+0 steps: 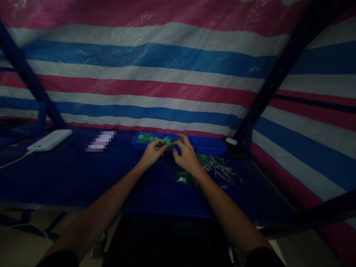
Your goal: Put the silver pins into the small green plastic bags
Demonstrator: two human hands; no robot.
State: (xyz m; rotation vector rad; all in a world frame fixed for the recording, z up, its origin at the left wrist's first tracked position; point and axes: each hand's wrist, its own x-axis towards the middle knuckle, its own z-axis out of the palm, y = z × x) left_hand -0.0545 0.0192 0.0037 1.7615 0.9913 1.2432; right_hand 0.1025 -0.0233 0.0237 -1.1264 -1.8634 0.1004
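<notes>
My left hand (152,152) pinches a small green circuit board (166,141) just in front of a row of blue trays (211,147). My right hand (185,155) is beside it, fingers curled in a pinch near the same board; what it grips is too small to make out. The left tray holds more green boards (146,138). Under my right wrist lie further green boards (183,178), and to its right a loose pile of thin metal pins (224,168).
The dark blue table (83,178) carries a white power bank (50,140) with a cable at far left and a blurred flat item (100,141). A small white object (231,141) sits by a dark metal post (250,126). Striped tarpaulin (155,74) closes the back.
</notes>
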